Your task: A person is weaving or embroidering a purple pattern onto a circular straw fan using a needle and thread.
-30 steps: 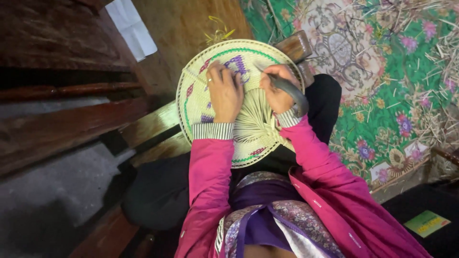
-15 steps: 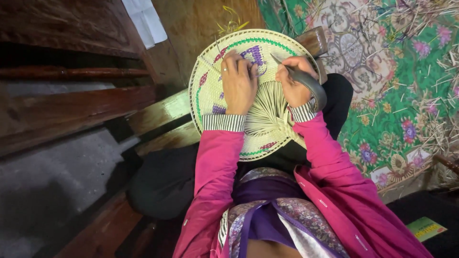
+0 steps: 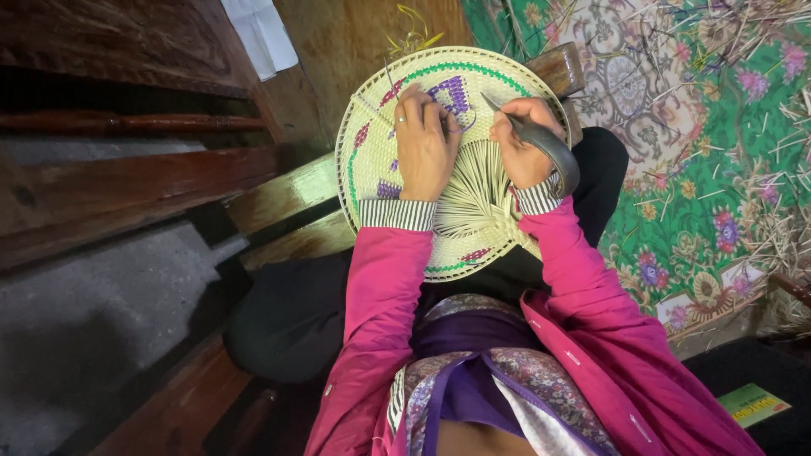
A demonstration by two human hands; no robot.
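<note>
A round woven straw mat point(image 3: 372, 160) in cream with green and purple patterns rests on my lap and a wooden bench. My left hand point(image 3: 425, 145), with a ring on one finger, presses flat on the weave beside the purple patch. My right hand point(image 3: 524, 143) grips a curved dark tool point(image 3: 551, 149) whose pointed tip touches the weave near the purple patch. Loose unwoven strands fan out below both hands.
A wooden bench point(image 3: 279, 203) lies under the mat. A floral green cloth point(image 3: 701, 127) strewn with straw bits covers the floor at right. Dark wooden beams point(image 3: 127, 186) run at left. A white paper point(image 3: 262, 34) lies at the top, a yellow-green packet point(image 3: 754, 404) at bottom right.
The view has shifted, so the mat and hands sit slightly higher and further right than one second ago. Both hands keep the same grip and place on the mat.
</note>
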